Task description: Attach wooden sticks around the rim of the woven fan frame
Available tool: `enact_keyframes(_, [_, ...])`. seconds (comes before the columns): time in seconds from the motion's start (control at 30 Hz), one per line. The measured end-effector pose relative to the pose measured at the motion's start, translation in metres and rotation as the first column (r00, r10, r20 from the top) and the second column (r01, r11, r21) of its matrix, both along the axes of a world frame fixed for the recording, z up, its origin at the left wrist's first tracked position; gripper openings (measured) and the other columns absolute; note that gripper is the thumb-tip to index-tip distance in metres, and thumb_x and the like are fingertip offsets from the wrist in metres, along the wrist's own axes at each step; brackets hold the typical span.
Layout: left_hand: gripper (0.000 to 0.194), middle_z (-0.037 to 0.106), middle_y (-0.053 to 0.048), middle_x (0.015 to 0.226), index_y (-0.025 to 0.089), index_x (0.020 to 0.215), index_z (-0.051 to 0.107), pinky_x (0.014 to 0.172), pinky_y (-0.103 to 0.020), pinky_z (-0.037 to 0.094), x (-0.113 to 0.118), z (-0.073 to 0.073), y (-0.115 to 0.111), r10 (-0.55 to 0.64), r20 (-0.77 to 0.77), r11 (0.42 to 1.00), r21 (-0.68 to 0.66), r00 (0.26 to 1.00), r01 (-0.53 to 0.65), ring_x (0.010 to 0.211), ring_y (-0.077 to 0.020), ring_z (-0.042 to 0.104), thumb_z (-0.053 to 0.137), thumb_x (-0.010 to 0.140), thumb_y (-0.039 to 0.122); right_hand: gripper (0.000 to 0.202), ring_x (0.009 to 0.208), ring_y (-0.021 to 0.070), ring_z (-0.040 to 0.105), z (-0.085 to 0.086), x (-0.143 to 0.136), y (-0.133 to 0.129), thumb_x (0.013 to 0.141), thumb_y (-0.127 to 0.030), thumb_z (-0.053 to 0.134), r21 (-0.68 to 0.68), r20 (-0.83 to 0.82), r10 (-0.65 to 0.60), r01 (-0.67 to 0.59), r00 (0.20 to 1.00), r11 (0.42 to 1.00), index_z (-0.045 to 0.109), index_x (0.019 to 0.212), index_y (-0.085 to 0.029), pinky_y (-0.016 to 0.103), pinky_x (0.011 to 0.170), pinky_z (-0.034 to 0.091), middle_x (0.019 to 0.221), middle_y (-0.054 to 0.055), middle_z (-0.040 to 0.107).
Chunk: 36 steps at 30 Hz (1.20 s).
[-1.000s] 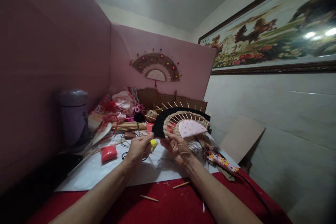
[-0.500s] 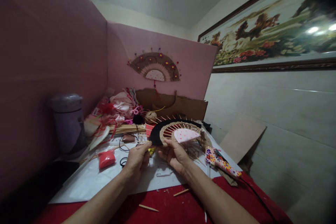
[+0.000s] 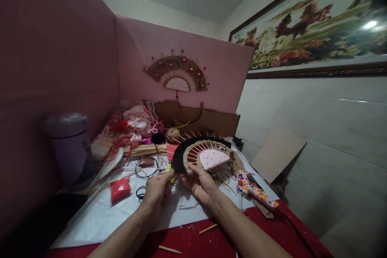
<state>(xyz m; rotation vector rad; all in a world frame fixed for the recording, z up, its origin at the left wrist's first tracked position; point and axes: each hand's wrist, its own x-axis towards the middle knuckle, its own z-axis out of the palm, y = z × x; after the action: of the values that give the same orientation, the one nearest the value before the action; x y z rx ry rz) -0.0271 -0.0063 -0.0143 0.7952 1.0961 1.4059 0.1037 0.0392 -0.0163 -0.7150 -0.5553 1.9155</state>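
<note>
The left hand (image 3: 155, 191) is pinching the black end (image 3: 179, 160) of a half-round, stick-ribbed fabric fan (image 3: 210, 158); the right hand (image 3: 202, 185) is gripping its tan braid (image 3: 186, 162), holding it above the red-covered table (image 3: 187, 237).

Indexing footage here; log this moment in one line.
left hand: pinches half-round black-and-tan fan | right hand: holds its woven band | below: white sheet

Head-worn view, facing forward and down, left hand (image 3: 156, 191) and right hand (image 3: 202, 186) near
</note>
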Motion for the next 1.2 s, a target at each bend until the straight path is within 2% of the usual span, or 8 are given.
enact_keyframes(0.2, [0.026,0.026,0.011,0.031,0.017,0.055,0.047,0.032,-0.019,0.01,-0.0021,0.0045,-0.0001,-0.029,0.109,0.998,-0.047,0.994,0.034,0.029,-0.0024,0.015,0.059,0.063,0.038,0.009,0.053,0.0149,0.064,-0.0018,-0.0001,-0.0006,0.08,-0.018,0.052,-0.01,-0.014,0.046,-0.046,0.999,0.999,0.058,0.081,-0.011,0.023,0.049,0.051,0.062,0.006,0.068])
enact_keyframes(0.53, [0.023,0.025,0.011,0.029,0.015,0.063,0.053,0.032,-0.019,0.01,-0.0035,0.0066,0.0002,-0.011,0.071,0.997,-0.078,0.997,0.017,0.027,-0.0031,0.015,0.053,0.066,0.039,0.011,0.053,0.014,0.063,0.0009,-0.0016,-0.0041,0.079,-0.021,0.054,-0.028,-0.02,0.065,-0.065,0.998,0.997,0.057,0.083,-0.011,0.022,0.049,0.05,0.061,0.005,0.066])
enact_keyframes(0.7, [0.028,0.025,0.011,0.031,0.017,0.057,0.049,0.033,-0.019,0.009,-0.0014,0.0049,-0.0002,-0.006,0.065,0.997,-0.08,0.998,0.011,0.029,-0.0027,0.014,0.056,0.066,0.042,0.018,0.052,0.0119,0.06,0.0028,-0.0033,-0.0075,0.071,-0.027,0.066,0.001,-0.015,0.069,-0.069,0.997,0.998,0.057,0.078,-0.013,0.02,0.047,0.048,0.06,0.003,0.065])
enact_keyframes(0.83, [0.034,0.025,0.011,0.033,0.017,0.053,0.045,0.033,-0.019,0.009,-0.001,0.0024,0.0001,-0.015,0.033,0.997,-0.07,0.999,0.017,0.031,-0.0028,0.014,0.058,0.066,0.046,0.021,0.045,0.0077,0.054,0.0026,-0.0038,-0.0074,0.064,-0.022,0.073,0.013,-0.001,0.076,-0.076,0.997,0.997,0.057,0.075,-0.014,0.015,0.04,0.041,0.057,0.0,0.062])
enact_keyframes(1.0, [0.035,0.026,0.01,0.034,0.015,0.055,0.049,0.034,-0.02,0.008,-0.003,0.0005,0.0009,-0.138,-0.03,0.99,-0.01,0.99,0.138,0.032,-0.0028,0.014,0.061,0.065,0.047,0.02,0.048,0.007,0.056,0.0006,-0.0017,-0.0032,0.063,-0.015,0.072,0.013,-0.02,-0.002,0.002,1.0,1.0,0.058,0.078,-0.015,0.014,0.043,0.043,0.061,-0.002,0.063])
enact_keyframes(1.2, [0.035,0.025,0.01,0.033,0.014,0.056,0.052,0.035,-0.021,0.009,-0.0014,-0.0001,0.0026,-0.099,-0.045,0.994,0.033,0.994,0.101,0.032,-0.003,0.015,0.06,0.066,0.046,0.021,0.061,0.0119,0.061,0.0019,-0.0001,0.0002,0.07,-0.028,0.067,0.017,-0.184,-0.13,0.136,0.974,0.991,0.058,0.086,-0.017,0.024,0.056,0.051,0.075,0.001,0.068])
